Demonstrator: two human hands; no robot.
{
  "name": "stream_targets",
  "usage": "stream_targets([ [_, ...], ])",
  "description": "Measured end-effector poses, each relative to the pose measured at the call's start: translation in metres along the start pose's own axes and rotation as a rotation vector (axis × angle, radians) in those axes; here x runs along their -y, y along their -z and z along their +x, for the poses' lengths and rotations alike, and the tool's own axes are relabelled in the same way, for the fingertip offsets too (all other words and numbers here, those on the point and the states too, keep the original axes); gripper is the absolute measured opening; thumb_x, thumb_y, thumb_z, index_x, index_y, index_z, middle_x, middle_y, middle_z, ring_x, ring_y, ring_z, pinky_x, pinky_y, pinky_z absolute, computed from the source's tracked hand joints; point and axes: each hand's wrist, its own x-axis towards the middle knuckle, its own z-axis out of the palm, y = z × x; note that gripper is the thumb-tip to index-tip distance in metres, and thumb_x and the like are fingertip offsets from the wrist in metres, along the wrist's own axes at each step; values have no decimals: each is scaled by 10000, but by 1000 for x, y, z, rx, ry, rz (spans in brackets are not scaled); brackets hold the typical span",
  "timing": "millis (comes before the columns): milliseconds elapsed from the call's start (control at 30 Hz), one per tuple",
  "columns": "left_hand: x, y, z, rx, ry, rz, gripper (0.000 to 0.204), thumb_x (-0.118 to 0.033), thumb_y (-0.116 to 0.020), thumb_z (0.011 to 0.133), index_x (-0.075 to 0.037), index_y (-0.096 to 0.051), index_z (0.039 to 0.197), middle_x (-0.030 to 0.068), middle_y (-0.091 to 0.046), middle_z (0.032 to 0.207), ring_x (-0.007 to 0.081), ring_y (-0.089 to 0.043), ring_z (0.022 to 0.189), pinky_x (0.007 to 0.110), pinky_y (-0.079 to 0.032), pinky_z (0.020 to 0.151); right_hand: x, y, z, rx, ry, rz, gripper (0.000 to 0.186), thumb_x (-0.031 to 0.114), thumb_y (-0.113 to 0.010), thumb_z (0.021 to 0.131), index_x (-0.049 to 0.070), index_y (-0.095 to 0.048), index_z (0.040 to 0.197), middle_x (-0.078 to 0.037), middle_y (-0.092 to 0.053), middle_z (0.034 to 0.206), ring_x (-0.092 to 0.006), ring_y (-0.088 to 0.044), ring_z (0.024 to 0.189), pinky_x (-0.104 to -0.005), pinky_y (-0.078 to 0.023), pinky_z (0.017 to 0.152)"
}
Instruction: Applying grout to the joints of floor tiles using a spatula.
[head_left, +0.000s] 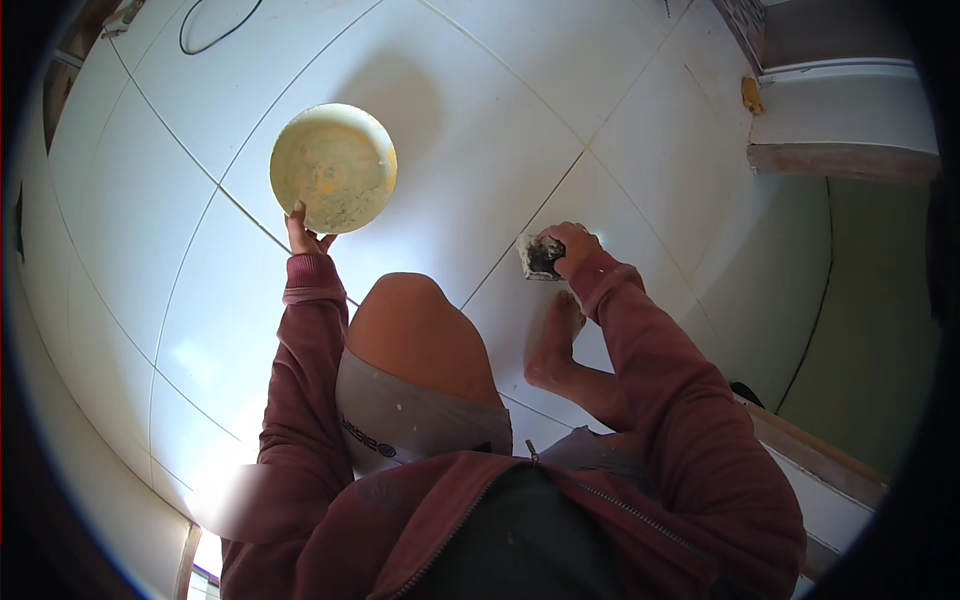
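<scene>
My left hand (303,236) grips the near rim of a round, pale yellow bowl (374,140), thumb on the inside and fingers beneath. Smears of greyish and yellowish paste coat the bowl's inside. It is held tilted toward me above the white tiled floor (470,150). My right hand (574,248) is closed round a small dark block (543,257) crusted with whitish paste along its edges. The block is at the floor, by a dark joint line between tiles. Its underside and exact kind cannot be made out.
My bare foot (556,345) is just below my right hand, and my bent knee (415,320) rises between my arms. A black cable (215,45) curls at the far left. A raised step-like ledge (840,160) with a small yellow object (751,95) stands far right.
</scene>
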Motion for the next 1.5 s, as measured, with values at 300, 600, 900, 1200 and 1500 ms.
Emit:
stream_targets([
  [300, 53, 55, 25, -201, -508, 207, 588, -490, -343, 808, -61, -407, 1206, 111, -331, 1269, 240, -328, 1135, 339, -260, 936, 0, 0, 24, 227, -119, -241, 341, 81, -576, 586, 278, -571, 864, 22, -511, 949, -205, -443, 1003, -395, -337, 789],
  [600, 86, 63, 26, -461, -440, 947, 771, -448, -370, 694, -112, -87, 1327, 121, -56, 1381, 288, -40, 1274, 480, -54, 983, -9, 3, 35, 104, -146, -209, 344, 59, -568, 571, 277, -593, 836, 29, -524, 930, -211, -455, 980, -390, -384, 754],
  [900, 48, 16, 5, -441, 340, 1971, 832, -460, -386, 670, -77, -39, 1322, 174, -49, 1370, 340, -64, 1261, 511, -81, 967, -12, 15, 40, 192, -231, -272, 296, 97, -556, 649, 308, -595, 852, 13, -514, 953, -208, -445, 1011, -403, -381, 776],
  [1200, 38, 14, 1, -411, 283, 1583, 921, -364, -493, 619, -112, 48, 1320, 192, 93, 1359, 370, 94, 1247, 531, 19, 959, -20, 16, 40, 262, -264, -287, 361, 14, -531, 581, 259, -619, 830, -9, -551, 896, -229, -481, 940, -347, -411, 780],
  [1500, 31, 2, -5, -357, 452, 2265, 718, -445, -291, 706, -124, -121, 1325, 192, -143, 1349, 395, -128, 1233, 539, -90, 954, 14, -14, 24, -83, -261, -34, 357, -5, -514, 534, 219, -625, 790, -33, -565, 812, -254, -510, 877, -316, -421, 768],
])
